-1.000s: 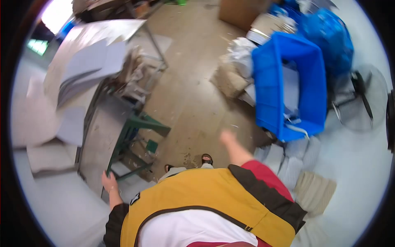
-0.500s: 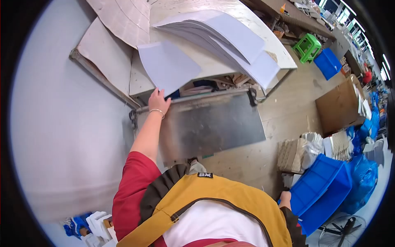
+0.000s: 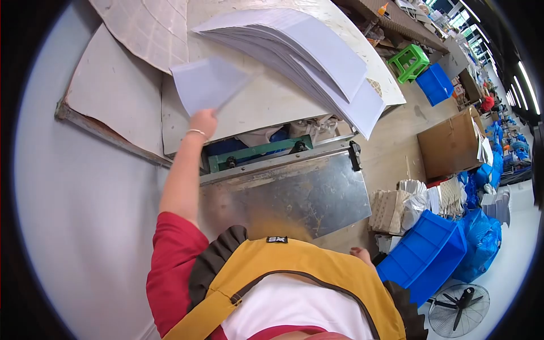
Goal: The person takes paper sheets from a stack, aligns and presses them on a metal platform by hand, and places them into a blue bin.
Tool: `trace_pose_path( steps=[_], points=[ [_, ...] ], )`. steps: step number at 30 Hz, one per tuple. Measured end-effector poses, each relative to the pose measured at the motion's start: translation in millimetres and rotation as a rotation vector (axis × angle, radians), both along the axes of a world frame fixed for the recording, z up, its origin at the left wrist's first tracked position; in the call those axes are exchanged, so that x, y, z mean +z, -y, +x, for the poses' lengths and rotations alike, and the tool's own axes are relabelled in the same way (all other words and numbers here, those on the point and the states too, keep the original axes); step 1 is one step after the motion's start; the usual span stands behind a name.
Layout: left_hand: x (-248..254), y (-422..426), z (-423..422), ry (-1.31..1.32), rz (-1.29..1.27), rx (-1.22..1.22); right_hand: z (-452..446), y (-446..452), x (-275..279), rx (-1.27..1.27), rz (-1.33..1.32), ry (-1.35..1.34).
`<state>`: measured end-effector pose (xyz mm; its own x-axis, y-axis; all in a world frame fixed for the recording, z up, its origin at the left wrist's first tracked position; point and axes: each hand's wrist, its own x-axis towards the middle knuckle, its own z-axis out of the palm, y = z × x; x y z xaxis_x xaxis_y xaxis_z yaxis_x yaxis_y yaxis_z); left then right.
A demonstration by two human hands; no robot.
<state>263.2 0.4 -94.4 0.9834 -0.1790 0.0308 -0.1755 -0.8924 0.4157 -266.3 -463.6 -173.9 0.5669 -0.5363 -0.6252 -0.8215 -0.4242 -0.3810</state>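
Note:
My left hand (image 3: 204,123) is closed on the lower end of a white paper sheet (image 3: 205,82) over the pale tabletop (image 3: 249,105). The sheet's right edge is blurred. Beside it on the table lies a fanned stack of large white sheets (image 3: 306,51). Below my left hand is a scuffed metal plate (image 3: 294,190) with a straight bar along its far edge. A green metal bar (image 3: 260,152) with bolts shows between plate and table. My right hand (image 3: 361,255) hangs low beside my apron, close to a blue crate (image 3: 419,249); its fingers are too small to read.
Along the left runs a white wall (image 3: 85,226), with pale boards (image 3: 113,85) beside the table. To the right are stacked cardboard pieces (image 3: 388,209), a cardboard box (image 3: 450,141), a blue bag (image 3: 481,243) and a fan (image 3: 459,309). A green stool (image 3: 409,62) stands farther back.
My left hand has left the metal bar and closed on the paper sheet. The green bar has come into view behind the plate. My right hand has moved left and up, off the crate's side.

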Motion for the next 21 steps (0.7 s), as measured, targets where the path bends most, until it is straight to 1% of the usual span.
trace_pose_path(
  steps=[1,3,4,5,7,9,10,11,13,14,15,16,17,18,19,20,21],
  points=[
    [31.2,-7.3,-8.1,0.109,-0.055,0.022,12.5,13.2,0.4,0.043,-0.049,-0.073],
    [94.3,-13.4,-43.9,0.184,-0.154,0.012,14.7,39.7,-26.3,-0.074,0.027,0.069],
    [128.3,-10.8,-70.9,0.195,-0.191,-0.02,15.8,40.6,-25.2,-0.078,0.036,0.065],
    [154.1,-3.9,-99.6,0.205,-0.228,-0.051,30.3,38.5,-12.8,-0.098,0.081,0.112],
    [174.1,9.3,-149.2,0.378,-0.209,-0.304,49.7,43.3,-5.7,-0.121,0.138,0.162],
    [174.0,32.9,-195.7,0.241,-0.092,-0.494,59.2,55.3,-8.7,-0.06,0.188,0.264],
    [165.2,45.6,-217.4,0.094,-0.078,-0.592,65.8,61.9,-8.0,-0.043,0.179,0.331],
    [148.5,57.3,-236.3,-0.056,-0.066,-0.683,74.7,69.2,-6.3,-0.025,0.17,0.397],
    [95.8,77.3,-267.6,-0.439,-0.072,-0.805,96.8,87.6,-6.3,-0.033,0.135,0.534],
    [62.7,82.5,-277.9,-0.453,-0.065,-0.792,109.4,96.1,-5.2,-0.044,0.134,0.646],
    [28.8,82.2,-288.3,-0.613,-0.1,-0.663,123.6,101.6,-2.3,-0.056,0.134,0.754],
    [12.5,82.0,-301.0,-0.768,-0.135,-0.526,140.8,91.1,23.5,-0.068,0.165,0.848],
    [14.3,84.5,-308.4,-0.785,-0.132,-0.507,157.8,73.3,50.3,-0.08,0.199,0.939],
    [19.5,87.7,-304.8,-0.841,-0.088,-0.466,172.9,63.4,52.9,0.073,0.105,0.999],
    [25.3,92.3,-302.2,-0.891,-0.046,-0.423,183.4,29.2,99.3,0.227,0.139,0.921],
    [31.2,97.0,-303.5,-0.895,-0.042,-0.399,193.1,3.2,109.0,0.472,0.23,0.957],
    [37.9,99.7,-306.5,-0.824,-0.045,-0.388,197.1,-25.2,125.2,0.825,0.054,0.949]
  ],
)
